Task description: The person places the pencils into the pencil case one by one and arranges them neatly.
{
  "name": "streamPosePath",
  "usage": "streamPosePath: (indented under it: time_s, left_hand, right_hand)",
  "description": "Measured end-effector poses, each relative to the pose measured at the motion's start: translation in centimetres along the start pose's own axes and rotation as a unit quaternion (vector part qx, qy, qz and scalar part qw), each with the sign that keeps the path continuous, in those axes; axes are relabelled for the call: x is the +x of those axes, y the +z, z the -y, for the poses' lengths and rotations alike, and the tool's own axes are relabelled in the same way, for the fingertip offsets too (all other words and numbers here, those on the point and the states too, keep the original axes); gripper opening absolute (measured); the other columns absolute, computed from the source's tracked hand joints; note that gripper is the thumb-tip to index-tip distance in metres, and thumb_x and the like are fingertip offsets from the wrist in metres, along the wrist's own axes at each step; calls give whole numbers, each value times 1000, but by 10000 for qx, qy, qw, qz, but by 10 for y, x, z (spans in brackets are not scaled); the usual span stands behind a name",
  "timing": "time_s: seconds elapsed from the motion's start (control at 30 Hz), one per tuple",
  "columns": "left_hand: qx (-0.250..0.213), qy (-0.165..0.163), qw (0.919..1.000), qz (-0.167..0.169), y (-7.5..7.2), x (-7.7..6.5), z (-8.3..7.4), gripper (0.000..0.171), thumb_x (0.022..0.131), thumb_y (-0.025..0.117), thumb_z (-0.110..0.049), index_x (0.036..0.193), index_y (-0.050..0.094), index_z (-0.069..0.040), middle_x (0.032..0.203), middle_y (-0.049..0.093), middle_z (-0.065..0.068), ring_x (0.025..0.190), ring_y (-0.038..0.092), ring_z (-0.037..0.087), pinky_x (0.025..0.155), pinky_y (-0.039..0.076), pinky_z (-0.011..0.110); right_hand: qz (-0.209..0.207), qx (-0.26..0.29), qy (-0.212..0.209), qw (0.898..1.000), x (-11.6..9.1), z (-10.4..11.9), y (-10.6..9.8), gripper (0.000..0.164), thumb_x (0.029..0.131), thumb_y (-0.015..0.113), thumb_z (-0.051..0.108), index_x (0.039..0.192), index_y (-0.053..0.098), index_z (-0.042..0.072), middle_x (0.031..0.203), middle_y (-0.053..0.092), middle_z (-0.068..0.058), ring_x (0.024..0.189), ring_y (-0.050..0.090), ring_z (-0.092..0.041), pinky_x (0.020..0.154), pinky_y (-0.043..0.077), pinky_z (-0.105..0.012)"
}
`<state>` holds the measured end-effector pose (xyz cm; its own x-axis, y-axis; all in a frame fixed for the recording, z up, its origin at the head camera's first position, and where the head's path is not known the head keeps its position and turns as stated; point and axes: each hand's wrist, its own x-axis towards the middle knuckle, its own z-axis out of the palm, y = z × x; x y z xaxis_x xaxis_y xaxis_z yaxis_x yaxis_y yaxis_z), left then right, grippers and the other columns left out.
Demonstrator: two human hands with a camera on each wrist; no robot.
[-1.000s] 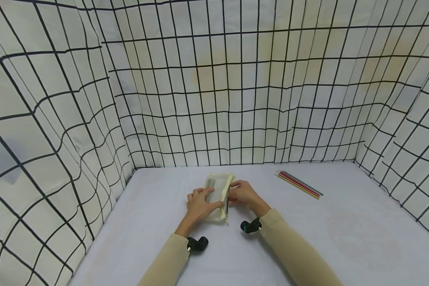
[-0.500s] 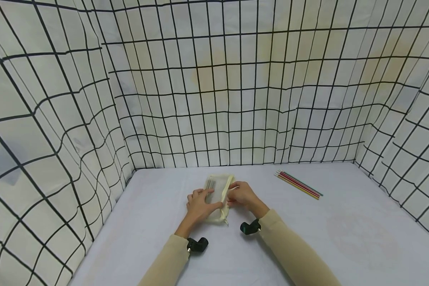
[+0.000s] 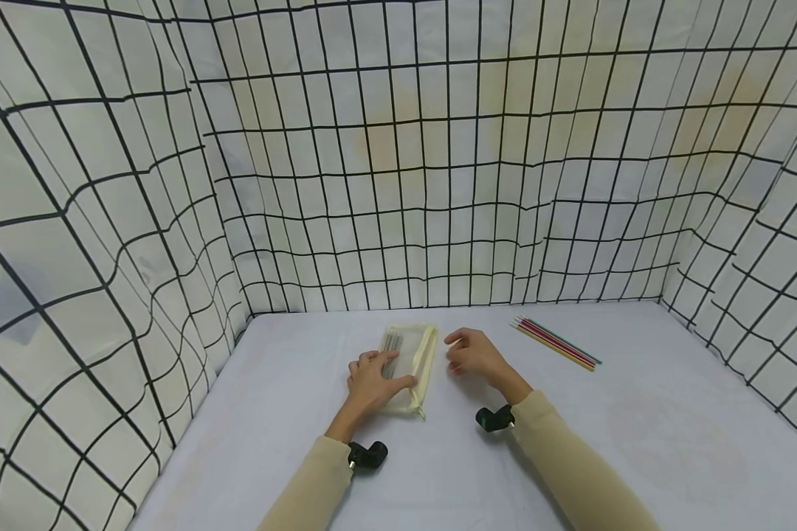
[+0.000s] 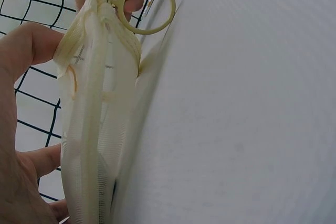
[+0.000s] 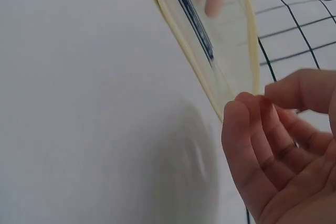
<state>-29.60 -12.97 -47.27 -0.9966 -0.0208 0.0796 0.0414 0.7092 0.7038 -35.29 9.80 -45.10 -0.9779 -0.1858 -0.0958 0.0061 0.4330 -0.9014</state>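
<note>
A see-through mesh zip pouch [image 3: 408, 354] with pale yellow trim lies in the middle of the table. Thin grey sticks [image 3: 390, 345] show through its left side; in the right wrist view slender dark sticks [image 5: 191, 19] are inside. My left hand [image 3: 372, 380] holds the pouch, its thumb at the zip edge and its fingers over the left side. In the left wrist view the zip mouth gapes, with a yellow pull ring [image 4: 172, 11] at its end. My right hand [image 3: 474, 354], fingers loosely curled and holding nothing, hovers just right of the mouth, apart from it.
Several slender pencil-like sticks [image 3: 554, 343], yellow, red and green, lie together at the back right of the white table [image 3: 637, 428]. White walls with a black grid [image 3: 438, 184] close off the back and sides. Each wrist bears a small black camera [image 3: 368, 455].
My right hand has drawn away from the pouch's zip edge to the right, leaving a gap. My left hand and the pouch stay nearly where they were.
</note>
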Motion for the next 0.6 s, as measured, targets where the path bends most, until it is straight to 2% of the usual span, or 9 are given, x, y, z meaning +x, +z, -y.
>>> streamPosePath:
  time_s: [0.13,0.3,0.43,0.6]
  left_hand:
    - [-25,11,10000,6,0,0,1,78,76,77,-53,143,60,-18,151,41,22,133,33,43,106,31,64]
    - [-6,17,10000,-2,0,0,1,78,76,77,-53,143,60,-19,151,42,21,132,33,43,106,31,63]
    - [-10,19,10000,-25,1,1,1,78,75,77,-52,143,60,-19,150,42,21,132,33,43,106,31,63]
    - [10,15,10000,-16,1,1,1,78,76,77,-53,144,59,-18,151,41,21,132,33,43,106,31,63]
  right_hand:
    - [-59,-597,-486,9970,-1,-5,-20,32,94,66,7,125,62,0,95,65,-11,74,67,-19,66,60,-31]
    - [-146,-1300,-1018,9862,-3,-13,-49,31,95,65,7,124,62,0,96,65,-11,75,64,-18,66,57,-30]
    - [-201,-1497,-1298,9800,-6,-18,-70,30,94,64,5,123,62,-1,96,65,-12,75,63,-18,66,55,-30]
    - [-360,-1663,-1458,9746,-7,-28,-90,29,95,63,6,124,62,-2,99,65,-13,78,63,-17,66,54,-28]
